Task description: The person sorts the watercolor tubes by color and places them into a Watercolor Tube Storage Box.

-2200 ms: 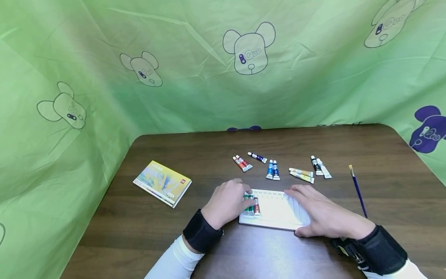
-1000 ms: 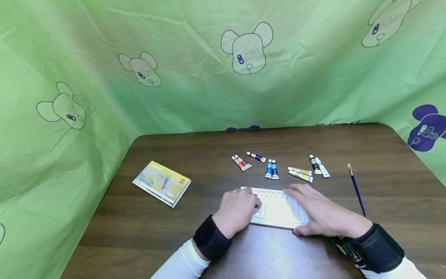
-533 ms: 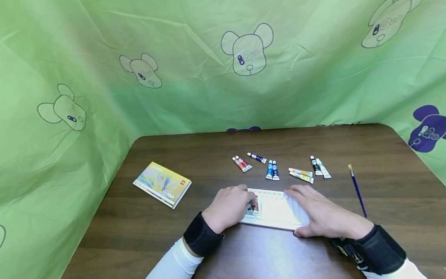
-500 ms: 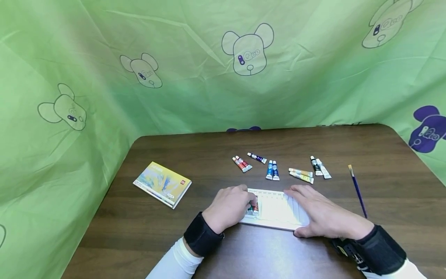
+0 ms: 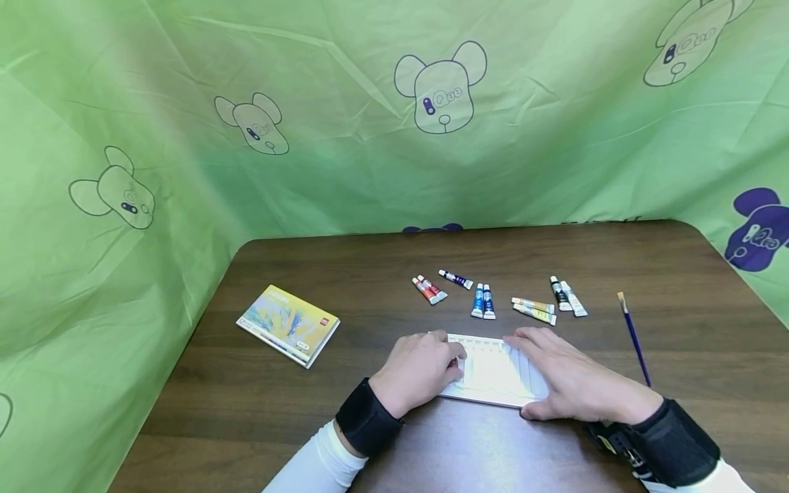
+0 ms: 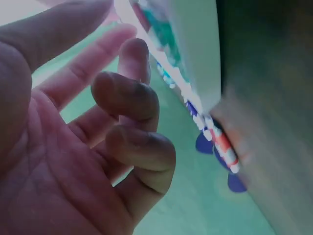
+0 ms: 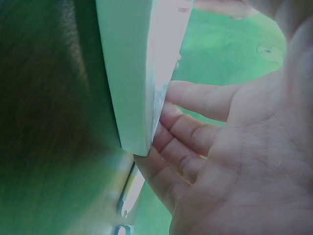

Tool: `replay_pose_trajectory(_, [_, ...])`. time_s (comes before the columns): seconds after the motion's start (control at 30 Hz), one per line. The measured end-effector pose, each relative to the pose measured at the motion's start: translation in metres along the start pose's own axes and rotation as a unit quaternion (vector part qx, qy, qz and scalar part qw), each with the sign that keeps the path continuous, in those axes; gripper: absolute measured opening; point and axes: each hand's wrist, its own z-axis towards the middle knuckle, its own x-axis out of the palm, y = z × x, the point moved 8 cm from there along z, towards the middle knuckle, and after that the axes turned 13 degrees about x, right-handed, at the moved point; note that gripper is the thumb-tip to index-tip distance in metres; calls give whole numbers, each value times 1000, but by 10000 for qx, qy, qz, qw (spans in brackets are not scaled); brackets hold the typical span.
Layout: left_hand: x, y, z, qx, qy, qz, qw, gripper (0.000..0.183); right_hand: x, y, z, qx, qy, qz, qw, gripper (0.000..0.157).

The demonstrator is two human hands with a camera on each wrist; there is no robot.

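Note:
A white plastic paint tray (image 5: pixel 493 376) lies on the table between both hands. My left hand (image 5: pixel 422 366) is over its left end, thumb and index finger extended and apart, with a sliver of a reddish paint tube (image 5: pixel 455 363) between them. Green paint tubes (image 6: pixel 164 29) in the tray show in the left wrist view, where the other fingers bend loosely; the thumb and index tips are partly cut off there. My right hand (image 5: pixel 576 383) holds the tray's right end, thumb at the near edge and fingers at the far edge. The tray's side wall (image 7: pixel 124 73) fills much of the right wrist view.
Behind the tray lie red tubes (image 5: pixel 429 290), a dark violet tube (image 5: pixel 456 279), blue tubes (image 5: pixel 483 302), yellowish tubes (image 5: pixel 533 310), and a black and a white tube (image 5: pixel 568 296). A paintbrush (image 5: pixel 633 339) lies right, a yellow-covered box (image 5: pixel 288 325) left.
My left hand moved left, uncovering tubes in the tray about half a second ago, and has come back right over them. The right hand has stayed on the tray's right end.

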Motion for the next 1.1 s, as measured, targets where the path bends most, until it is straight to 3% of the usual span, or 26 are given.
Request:
replay_pose_trajectory(0.3, [5,2,0,-73,63,99,9999,9,0,0,0,-35,-51,-25,10000,96])
replay_pose_trajectory(0.6, [6,3,2,-131,98,55,9999,14,1,-1,0,58,47,15,10000,96])
replay_pose_trajectory(0.8, [1,4,2,-80,-49,-84,9999,21,1,-2,-1,45,25,11,10000,96])
replay_pose_trajectory(0.93, [-7,13,1,-238,-274,-244,9990,26,-1,-2,-1,9,-43,-25,10000,96])
replay_pose_trajectory(1.1, [-12,38,1,-725,-492,-321,9956,26,0,-2,-1,56,37,2,10000,95])
